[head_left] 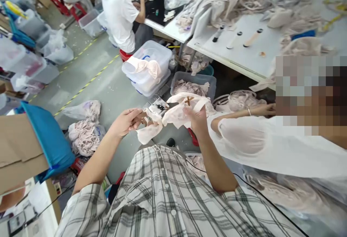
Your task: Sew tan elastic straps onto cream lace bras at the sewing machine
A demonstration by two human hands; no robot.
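Note:
A pale pink bra (173, 117) is stretched between my two hands in front of my chest. The fingers of my left hand (129, 121) are pinched on its left end, where one part hangs down. My right hand (197, 118) grips the other end, its thumb lying over the fabric. A small brown piece (188, 100) shows at the bra's upper right; I cannot make out what it is. Just behind the bra is a grey metal device (158, 106) with dark parts, half covered by the fabric.
Stacked clear plastic bins (148, 68) stand ahead, with a pale bra on the lid. A grey bin (193, 81) holds more fabric. Close on my right sits a person in a white top (244, 139); another person (119, 16) sits farther off. Filled bags (84, 137) lie on the floor.

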